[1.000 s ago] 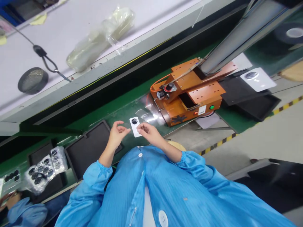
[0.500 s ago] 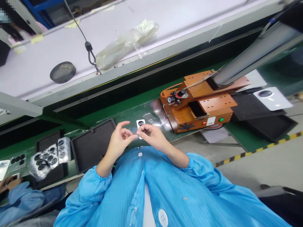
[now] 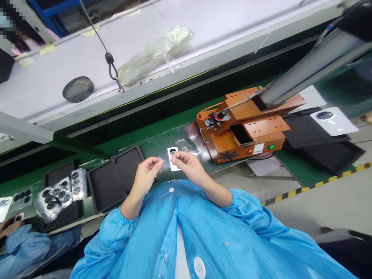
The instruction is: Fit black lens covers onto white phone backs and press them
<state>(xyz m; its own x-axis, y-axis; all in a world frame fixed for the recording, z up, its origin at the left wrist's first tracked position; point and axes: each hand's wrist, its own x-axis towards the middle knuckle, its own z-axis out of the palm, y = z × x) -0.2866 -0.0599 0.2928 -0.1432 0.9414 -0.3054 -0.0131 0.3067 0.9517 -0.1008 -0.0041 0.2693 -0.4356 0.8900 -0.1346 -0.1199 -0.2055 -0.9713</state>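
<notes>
A small white plate (image 3: 174, 164) with a black round part on it lies on the green bench in front of me. My right hand (image 3: 186, 162) is at its right side, thumb and forefinger pinched over the plate; what is between them is too small to make out. Just left of the plate, my left hand (image 3: 150, 172) is closed in a pinch, with a faint transparent piece at the fingertips that I cannot identify. The two hands are apart. A black tray (image 3: 113, 180) lies to the left of my left hand.
An orange machine (image 3: 264, 144) with a green button stands to the right. Wrapped round parts (image 3: 62, 192) lie at the left, near a co-worker's hand and blue sleeve (image 3: 26, 244). Behind is a raised shelf (image 3: 221, 23) with a plastic bag (image 3: 157, 54) and a round black dish (image 3: 78, 89).
My left hand's fingers have closed into a pinch, and it has drawn slightly left, away from my right hand. More of the white plate shows between the hands.
</notes>
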